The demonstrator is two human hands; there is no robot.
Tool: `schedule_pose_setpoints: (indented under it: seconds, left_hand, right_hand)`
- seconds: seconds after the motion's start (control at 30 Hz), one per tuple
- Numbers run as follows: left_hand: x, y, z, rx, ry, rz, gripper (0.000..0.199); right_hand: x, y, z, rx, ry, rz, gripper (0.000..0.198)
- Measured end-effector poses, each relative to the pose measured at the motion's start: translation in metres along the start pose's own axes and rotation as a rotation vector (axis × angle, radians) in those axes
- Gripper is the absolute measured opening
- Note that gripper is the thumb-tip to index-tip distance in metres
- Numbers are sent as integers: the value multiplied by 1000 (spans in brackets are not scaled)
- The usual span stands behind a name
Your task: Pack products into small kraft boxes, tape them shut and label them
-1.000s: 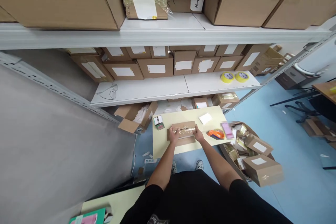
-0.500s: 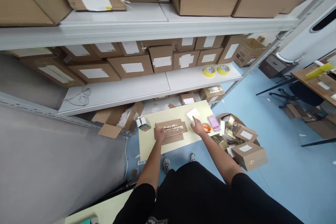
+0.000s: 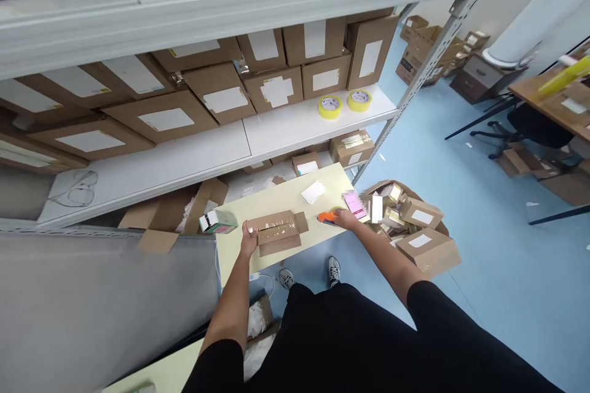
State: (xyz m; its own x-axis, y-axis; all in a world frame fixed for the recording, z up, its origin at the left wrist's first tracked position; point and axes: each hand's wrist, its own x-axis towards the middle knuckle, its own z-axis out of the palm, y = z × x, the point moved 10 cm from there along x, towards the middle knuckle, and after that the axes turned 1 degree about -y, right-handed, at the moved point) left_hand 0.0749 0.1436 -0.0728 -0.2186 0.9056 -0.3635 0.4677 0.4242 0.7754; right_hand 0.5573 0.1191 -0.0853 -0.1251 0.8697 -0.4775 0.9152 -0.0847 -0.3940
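One change: the right hand (image 3: 345, 220) has reached the orange tool (image 3: 326, 217) near front right corner of the desk (image 3: 286, 196), its grip I cannot tell, so only left hand (image 3: 249, 241) clamps fingers on the box (image 3: 276, 232)

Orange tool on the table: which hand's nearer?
Right. The right hand is at the right end of the orange tool; the left hand is farther off, at the cardboard box's left end.

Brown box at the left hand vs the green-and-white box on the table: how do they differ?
The brown box is plain cardboard and longer; the green-and-white box is coloured and smaller. The left hand touches the brown box, while the green-and-white box stands untouched. Both are on the pale table.
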Motion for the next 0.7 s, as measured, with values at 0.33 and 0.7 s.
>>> schedule_pose_setpoints:
  seconds: [0.33,0.7]
  left_hand:
    - [-2,-14,3,28,30,-30,74]
    - [-8,-7,8,-40,35,-27,79]
  right_hand:
    - [13,6,55,2,-25,163,45]
    - [-26,-4,40,18,239,160,34]
